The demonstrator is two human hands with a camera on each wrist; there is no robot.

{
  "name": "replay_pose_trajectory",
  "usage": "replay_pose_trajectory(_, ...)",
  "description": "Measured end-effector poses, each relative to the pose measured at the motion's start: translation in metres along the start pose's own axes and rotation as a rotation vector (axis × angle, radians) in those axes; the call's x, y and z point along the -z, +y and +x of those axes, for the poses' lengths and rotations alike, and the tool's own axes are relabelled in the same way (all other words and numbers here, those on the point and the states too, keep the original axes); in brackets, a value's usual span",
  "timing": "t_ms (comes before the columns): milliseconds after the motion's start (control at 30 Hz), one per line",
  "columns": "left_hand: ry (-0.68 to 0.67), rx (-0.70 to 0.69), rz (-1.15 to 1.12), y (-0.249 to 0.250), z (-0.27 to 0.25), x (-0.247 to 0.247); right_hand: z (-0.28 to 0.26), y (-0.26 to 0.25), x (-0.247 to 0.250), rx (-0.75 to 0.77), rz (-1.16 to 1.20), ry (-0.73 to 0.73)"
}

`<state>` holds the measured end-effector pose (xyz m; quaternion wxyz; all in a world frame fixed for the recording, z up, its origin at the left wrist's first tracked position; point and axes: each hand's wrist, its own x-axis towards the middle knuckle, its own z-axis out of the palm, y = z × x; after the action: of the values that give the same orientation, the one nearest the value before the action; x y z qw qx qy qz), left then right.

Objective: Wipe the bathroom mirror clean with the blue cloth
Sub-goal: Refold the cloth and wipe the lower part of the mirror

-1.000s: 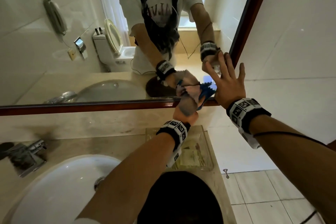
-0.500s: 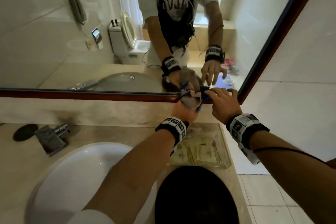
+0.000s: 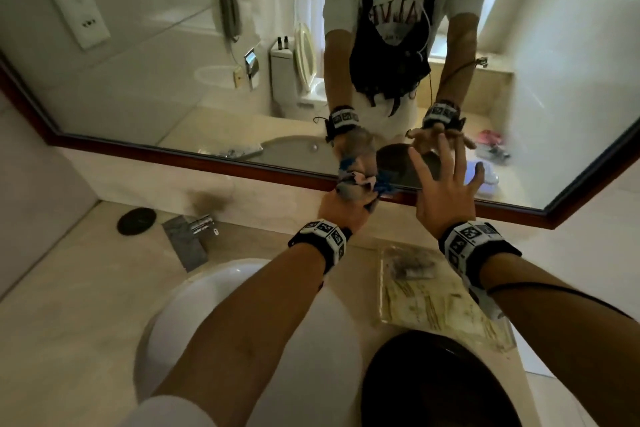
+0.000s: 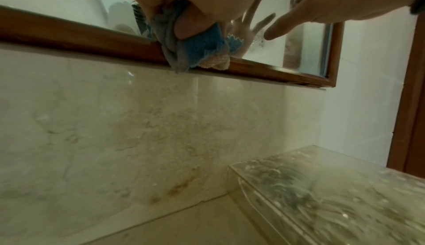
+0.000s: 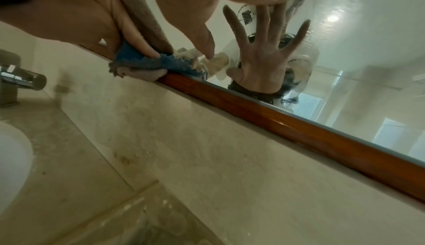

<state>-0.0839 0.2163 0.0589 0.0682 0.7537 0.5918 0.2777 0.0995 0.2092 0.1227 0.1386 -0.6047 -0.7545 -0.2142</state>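
The wall mirror [image 3: 180,87] has a dark wooden frame [image 3: 194,158] and spans the wall above the counter. My left hand [image 3: 346,204] grips a bunched blue cloth [image 3: 379,185] with grey and pink folds and holds it against the frame's bottom rail. In the left wrist view the cloth [image 4: 200,48] hangs over the rail [image 4: 69,38], curled fingers around it. My right hand [image 3: 446,191] is open just right of it, fingers spread toward the glass. The right wrist view shows the cloth [image 5: 140,61] and the spread palm's reflection.
A white basin [image 3: 221,291] and a chrome tap [image 3: 194,229] sit below on the beige counter [image 3: 69,305]. A clear tray [image 3: 440,298] lies under my right wrist. A dark round lid [image 3: 136,221] lies at the back left. A dark rounded object [image 3: 433,381] fills the bottom foreground.
My right hand has let go of the cloth and spread its fingers open toward the glass. The left hand stays gripping the cloth at the bottom rail. The view has swung left.
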Motion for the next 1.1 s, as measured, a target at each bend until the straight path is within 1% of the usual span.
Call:
replay_pose_trajectory(67, 0.047, 0.002, -0.043, -0.007, -0.004, 0.014, 0.006, -0.015, 0.000, 0.031, -0.003, 0.038)
replay_pose_trajectory(167, 0.116, -0.007, -0.038, -0.027, -0.008, 0.031, 0.016, -0.043, 0.002, 0.078, -0.018, 0.079)
replay_pose_trajectory(200, 0.159, -0.028, -0.045, -0.033, -0.010, 0.036, 0.019, -0.050, 0.003, 0.088, -0.020, 0.080)
replay_pose_trajectory(367, 0.240, -0.080, -0.013, -0.068, -0.019, 0.059, 0.033, -0.094, 0.009, 0.114, -0.011, 0.042)
replay_pose_trajectory(500, 0.244, -0.060, -0.015, -0.092, -0.020, 0.065, 0.039, -0.124, 0.012, 0.117, -0.038, -0.010)
replay_pose_trajectory(567, 0.194, -0.048, -0.016, -0.100, -0.022, 0.074, 0.040, -0.133, 0.014, 0.110, -0.057, -0.037)
replay_pose_trajectory(633, 0.158, -0.024, 0.053, -0.113, -0.023, 0.081, 0.042, -0.139, 0.014, 0.093, -0.069, -0.072)
replay_pose_trajectory(667, 0.171, -0.006, 0.049, -0.123, -0.024, 0.084, 0.043, -0.143, 0.014, 0.083, -0.072, -0.086)
replay_pose_trajectory(733, 0.213, -0.017, -0.040, -0.136, -0.026, 0.091, 0.044, -0.147, 0.013, 0.058, -0.065, -0.100)
replay_pose_trajectory(800, 0.271, -0.024, -0.043, -0.147, -0.029, 0.101, 0.044, -0.152, 0.012, 0.031, -0.057, -0.104)
replay_pose_trajectory(833, 0.264, -0.012, -0.043, -0.151, -0.030, 0.109, 0.044, -0.156, 0.012, 0.018, -0.059, -0.105)
replay_pose_trajectory(867, 0.221, 0.020, -0.050, -0.153, -0.031, 0.117, 0.043, -0.157, 0.013, 0.007, -0.064, -0.109)
replay_pose_trajectory(933, 0.079, 0.097, -0.029, -0.160, -0.030, 0.126, 0.042, -0.161, 0.015, -0.008, -0.071, -0.121)
replay_pose_trajectory(1000, -0.002, 0.183, -0.031, -0.167, -0.026, 0.130, 0.041, -0.162, 0.018, -0.021, -0.071, -0.140)
replay_pose_trajectory(1100, -0.023, 0.305, -0.064, -0.163, -0.018, 0.137, 0.039, -0.163, 0.025, -0.035, -0.048, -0.177)
